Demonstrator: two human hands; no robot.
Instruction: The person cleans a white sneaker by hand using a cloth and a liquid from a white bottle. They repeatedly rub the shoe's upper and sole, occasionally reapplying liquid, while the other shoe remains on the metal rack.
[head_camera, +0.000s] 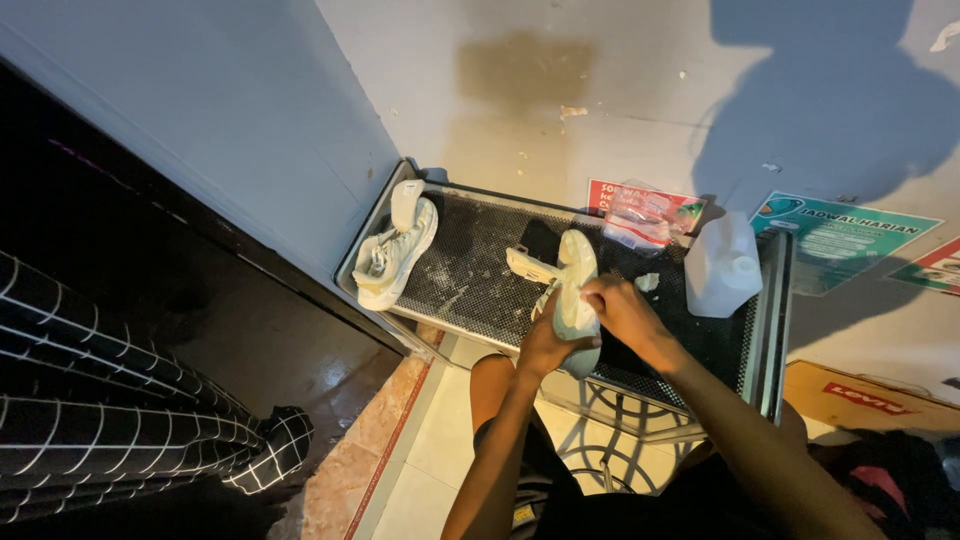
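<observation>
- Your left hand (548, 345) gripped the pale shoe (576, 290) from below, fingers curled round its lower end, and held it upright over the near part of the table (470, 270).
- Your right hand (618, 305) lay against the shoe's right side with fingers bent and pressed onto it; whether they pinched a cloth or brush could not be told.
- To do this well, I judge you needed a firm left grip so the shoe did not twist, and short strokes from the right hand, worked over the mesh so drips fell there.
- A small pale scrap (647, 282) lay just beyond your right hand.
- The second shoe (396, 245) lay well to the left of your left hand, on its side by the table's far-left corner, untouched.
- A white plastic jug (722, 265) stood beyond and to the right of your right hand, near enough to knock; I would have kept the elbow in.
- A clear bag (645, 215) sat beyond both hands at the table's back edge.
- Behind it, a red rectangular sign (610, 192) showed low on the wall.
- Farther right of your right hand hung a teal rectangular poster (850, 235), with a red-and-white sign (935, 265) at its side.
- Below those, right of your forearm, lay a flat brown cardboard box (860, 395) with a red label.
</observation>
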